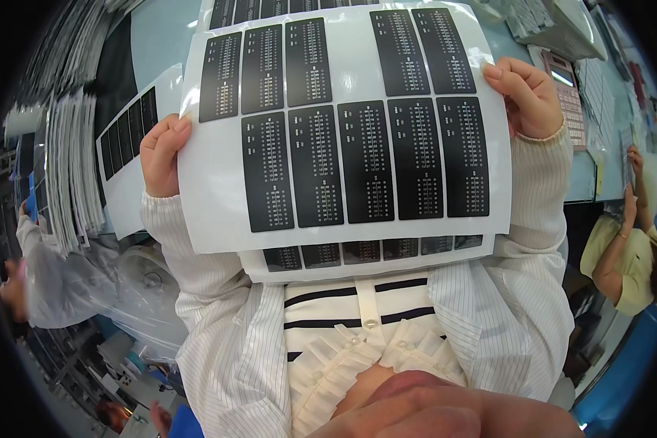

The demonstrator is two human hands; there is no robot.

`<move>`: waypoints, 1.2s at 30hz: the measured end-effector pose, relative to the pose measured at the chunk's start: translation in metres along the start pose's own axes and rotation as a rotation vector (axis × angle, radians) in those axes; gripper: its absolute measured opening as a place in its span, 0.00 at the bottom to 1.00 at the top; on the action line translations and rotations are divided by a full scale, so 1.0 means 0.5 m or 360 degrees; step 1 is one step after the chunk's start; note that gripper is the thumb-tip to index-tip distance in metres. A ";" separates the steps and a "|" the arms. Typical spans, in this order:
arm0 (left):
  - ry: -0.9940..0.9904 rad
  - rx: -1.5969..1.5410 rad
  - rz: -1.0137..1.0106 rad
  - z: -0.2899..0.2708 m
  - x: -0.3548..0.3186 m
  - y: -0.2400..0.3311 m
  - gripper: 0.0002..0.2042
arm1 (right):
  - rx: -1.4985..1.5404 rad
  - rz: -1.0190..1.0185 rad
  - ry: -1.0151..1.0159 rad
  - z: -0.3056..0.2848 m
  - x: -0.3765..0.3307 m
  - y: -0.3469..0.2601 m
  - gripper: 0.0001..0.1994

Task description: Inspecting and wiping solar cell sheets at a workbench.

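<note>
A white sheet of black labels (354, 69) is stretched between my two hands. The labels are upright rectangles with small pale scale marks, set in two rows; a bare white gap shows in the upper row. My left hand (164, 155) pinches the sheet's left edge, thumb on top. At the upper right edge my right hand (527, 98) grips it the same way, fingers partly behind. Below the held sheet, another sheet with similar black labels (372, 273) shows its near edge. More such labels (270, 9) appear beyond its far edge.
Another label sheet (124, 135) lies to the left, beside tall stacks of sheets (71, 168). A pink calculator (571, 102) is on the pale table (580, 175) at right, near a light-coloured device (558, 25). Other people work at both sides, one in a yellow top (620, 255).
</note>
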State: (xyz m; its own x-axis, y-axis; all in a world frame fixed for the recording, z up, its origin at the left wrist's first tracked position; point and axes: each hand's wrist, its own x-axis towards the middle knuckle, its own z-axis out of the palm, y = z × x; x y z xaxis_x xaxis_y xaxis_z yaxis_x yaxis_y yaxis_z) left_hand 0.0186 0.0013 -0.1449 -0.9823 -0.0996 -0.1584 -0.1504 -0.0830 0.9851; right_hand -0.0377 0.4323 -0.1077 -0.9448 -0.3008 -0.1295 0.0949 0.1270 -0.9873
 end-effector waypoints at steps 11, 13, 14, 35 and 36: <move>0.0024 -0.0052 0.0012 0.007 -0.006 0.005 0.12 | 0.0049 -0.0055 -0.0015 -0.002 -0.002 0.000 0.15; 0.0022 -0.0065 0.0033 0.007 -0.008 0.005 0.12 | 0.0064 -0.0109 -0.0082 -0.003 -0.003 0.000 0.12; 0.0023 -0.0065 0.0029 0.007 -0.009 0.005 0.12 | 0.0048 -0.0079 -0.0076 -0.003 -0.003 0.000 0.12; -0.0092 0.0043 -0.0022 0.016 -0.006 0.015 0.12 | 0.0101 -0.0043 -0.0055 -0.027 0.003 0.005 0.12; -0.0120 0.0103 -0.0021 0.019 -0.006 0.019 0.12 | 0.0150 -0.0084 -0.0070 -0.029 0.005 0.005 0.12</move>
State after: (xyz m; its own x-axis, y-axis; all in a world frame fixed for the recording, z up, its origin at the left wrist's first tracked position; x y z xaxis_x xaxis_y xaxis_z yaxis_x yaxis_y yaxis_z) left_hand 0.0192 0.0102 -0.1344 -0.9854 -0.0238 -0.1684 -0.1680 -0.0194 0.9856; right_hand -0.0441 0.4455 -0.1090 -0.9349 -0.3462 -0.0787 0.0763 0.0207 -0.9969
